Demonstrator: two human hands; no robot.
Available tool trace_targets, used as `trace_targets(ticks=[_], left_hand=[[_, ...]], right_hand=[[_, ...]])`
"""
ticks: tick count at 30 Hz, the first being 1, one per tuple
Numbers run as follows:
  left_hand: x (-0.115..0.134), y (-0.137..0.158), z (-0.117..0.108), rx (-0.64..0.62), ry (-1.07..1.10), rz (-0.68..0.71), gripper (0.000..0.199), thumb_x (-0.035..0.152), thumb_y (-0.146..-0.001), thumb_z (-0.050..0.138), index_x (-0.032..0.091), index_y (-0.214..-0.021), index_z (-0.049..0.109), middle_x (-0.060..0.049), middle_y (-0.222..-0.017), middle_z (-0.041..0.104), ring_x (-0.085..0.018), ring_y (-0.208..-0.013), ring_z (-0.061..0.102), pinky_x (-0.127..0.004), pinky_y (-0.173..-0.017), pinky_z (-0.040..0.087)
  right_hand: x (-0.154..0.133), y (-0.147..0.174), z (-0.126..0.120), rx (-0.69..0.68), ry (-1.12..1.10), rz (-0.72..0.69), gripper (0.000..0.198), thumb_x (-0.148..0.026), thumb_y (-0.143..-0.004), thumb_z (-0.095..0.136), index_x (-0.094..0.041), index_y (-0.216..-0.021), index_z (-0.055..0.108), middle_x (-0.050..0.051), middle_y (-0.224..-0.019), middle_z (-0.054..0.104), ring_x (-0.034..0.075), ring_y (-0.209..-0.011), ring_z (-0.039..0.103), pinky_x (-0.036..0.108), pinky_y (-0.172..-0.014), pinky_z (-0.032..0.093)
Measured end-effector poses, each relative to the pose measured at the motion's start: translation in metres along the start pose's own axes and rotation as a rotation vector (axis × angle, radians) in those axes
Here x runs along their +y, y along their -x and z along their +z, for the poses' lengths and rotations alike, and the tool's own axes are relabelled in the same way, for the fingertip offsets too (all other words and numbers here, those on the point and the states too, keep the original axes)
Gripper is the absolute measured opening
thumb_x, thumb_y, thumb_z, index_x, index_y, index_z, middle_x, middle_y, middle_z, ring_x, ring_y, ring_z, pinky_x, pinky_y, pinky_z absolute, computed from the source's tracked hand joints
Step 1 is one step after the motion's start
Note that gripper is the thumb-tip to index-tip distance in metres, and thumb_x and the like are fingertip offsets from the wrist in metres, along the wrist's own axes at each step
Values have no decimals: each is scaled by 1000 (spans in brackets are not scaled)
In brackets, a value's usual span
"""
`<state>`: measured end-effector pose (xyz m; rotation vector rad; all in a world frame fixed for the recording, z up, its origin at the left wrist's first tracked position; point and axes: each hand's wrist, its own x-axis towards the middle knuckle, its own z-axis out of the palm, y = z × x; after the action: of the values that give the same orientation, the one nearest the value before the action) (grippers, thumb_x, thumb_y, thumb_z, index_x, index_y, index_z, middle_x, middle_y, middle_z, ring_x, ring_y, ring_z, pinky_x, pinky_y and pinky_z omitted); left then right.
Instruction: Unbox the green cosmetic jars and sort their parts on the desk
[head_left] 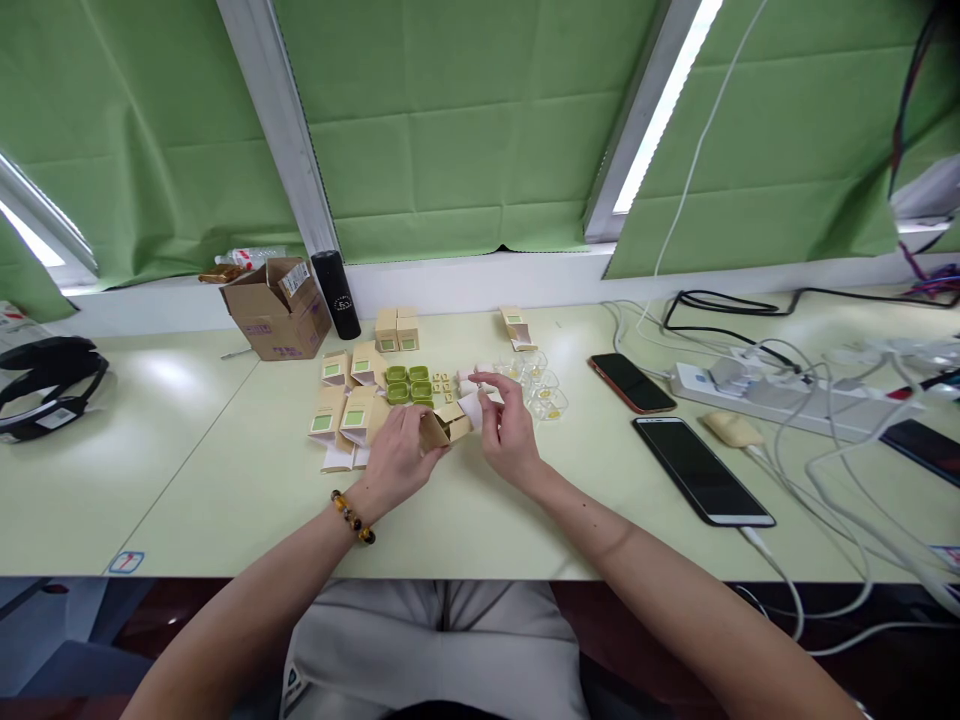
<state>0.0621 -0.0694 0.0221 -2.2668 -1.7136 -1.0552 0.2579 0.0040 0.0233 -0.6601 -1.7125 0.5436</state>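
My left hand (397,450) is closed around a small brown cardboard box (436,430), tilted with its open end to the right. Something dark green shows inside it. My right hand (510,430) pinches a white paper piece (470,408) at that open end; whether it is the box's own flap or a loose slip, I cannot tell. Just beyond are several green square containers (397,391) and small yellowish pieces (442,388). Clear plastic cups (546,398) lie past my right hand. Several similar boxes with green labels (327,415) stand left of my left hand.
At the back stand two closed small boxes (397,329), an open small box (517,328), a larger carton (276,310) and a black bottle (337,295). Phones (703,470), a power strip (795,400) and tangled cables occupy the right. Headphones (49,385) lie far left.
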Motion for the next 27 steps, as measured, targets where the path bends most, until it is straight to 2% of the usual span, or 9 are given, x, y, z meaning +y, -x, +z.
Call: trace_targets(ticks=[5,8,11,14,18,21,27], left_hand=[[-4,2,2,-8,243,-78,58,30,-95,71,22,-142,39,-16,-137,58,-29,-123,64,-45,-97,59],[-5,1,1,-34,278,-39,51,27,-99,65,24,-143,39,-15,-138,58,-28,-124,64,-45,-100,58],[-4,0,-2,-61,254,8,41,18,-99,59,25,-138,48,-12,-132,63,-26,-121,63,-47,-104,56],[-2,-1,-4,-60,254,18,43,13,-98,57,26,-139,50,-12,-134,62,-27,-124,61,-49,-106,55],[1,-2,-5,-84,278,12,57,12,-99,53,27,-152,42,-14,-145,58,-29,-139,53,-54,-115,49],[1,-2,-5,-80,284,14,63,13,-100,53,27,-160,35,-15,-150,55,-30,-144,50,-56,-120,46],[0,-2,-5,-16,278,25,68,17,-102,52,28,-164,28,-14,-155,52,-29,-147,47,-54,-122,44]], right_hand=[[7,-8,0,110,-190,205,27,-44,-108,48,-27,-129,47,11,-128,68,24,-119,66,42,-93,59],[9,-8,0,130,-192,218,27,-46,-107,49,-26,-126,50,11,-129,68,24,-123,64,45,-101,56],[7,-6,0,115,-122,151,26,-41,-109,45,-25,-126,55,12,-132,66,25,-128,62,47,-109,52],[3,-5,0,100,-53,57,27,-32,-110,39,-25,-129,56,13,-134,64,25,-129,62,48,-109,53],[3,-5,-3,88,114,-149,35,-16,-105,37,-27,-122,66,13,-134,59,27,-131,58,51,-106,55],[4,-5,-5,74,251,-300,44,-4,-97,41,-30,-112,74,10,-132,60,30,-135,51,58,-109,52],[-1,-3,-3,2,358,-439,48,4,-86,48,-29,-109,75,10,-139,58,33,-141,44,60,-108,54]])
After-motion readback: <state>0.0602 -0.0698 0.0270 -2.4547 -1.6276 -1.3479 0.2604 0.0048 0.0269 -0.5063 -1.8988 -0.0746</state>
